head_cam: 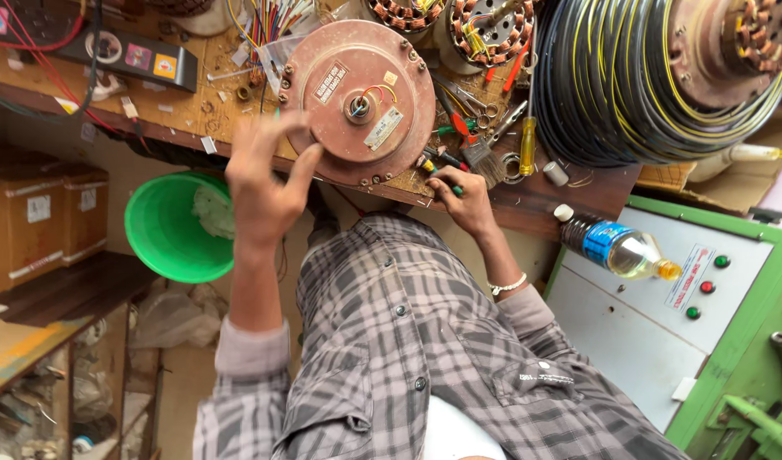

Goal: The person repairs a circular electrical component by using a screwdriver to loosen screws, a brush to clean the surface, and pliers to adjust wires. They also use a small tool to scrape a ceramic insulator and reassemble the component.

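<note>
Left hand (267, 183) spread open against the round motor housing (361, 102); right hand (463, 200) apparently closed around a green-tipped tool (453, 189) on the desk (527, 200).

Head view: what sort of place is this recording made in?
Most likely a small motor or fan repair workshop. A round reddish-brown metal motor housing sits on a cluttered wooden workbench, copper-wound stator rings lie behind it, and a large coil of black and yellow insulated wire stands beside it.
</note>
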